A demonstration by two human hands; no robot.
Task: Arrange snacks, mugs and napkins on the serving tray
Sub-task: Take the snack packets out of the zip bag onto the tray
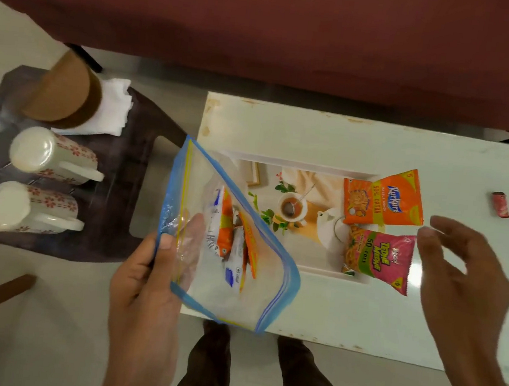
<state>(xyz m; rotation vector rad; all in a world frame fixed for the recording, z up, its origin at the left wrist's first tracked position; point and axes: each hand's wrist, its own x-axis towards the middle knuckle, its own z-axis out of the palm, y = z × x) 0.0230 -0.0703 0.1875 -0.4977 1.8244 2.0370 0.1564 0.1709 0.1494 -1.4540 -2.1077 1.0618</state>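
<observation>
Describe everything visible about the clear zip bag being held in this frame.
The zip bag is clear, soft plastic with blue edging and a yellow zip strip. The left hand pinches its mouth edge and holds it tilted above the tray's left part. Inside lie several snack packets, orange and white-blue. The right hand is apart from it.

Left hand grips zip bag; right hand hovers spread.

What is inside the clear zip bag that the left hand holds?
The zip bag in the left hand holds several snack packets, orange and white ones. They overlap, so their exact number and printed names cannot be seen.
</observation>
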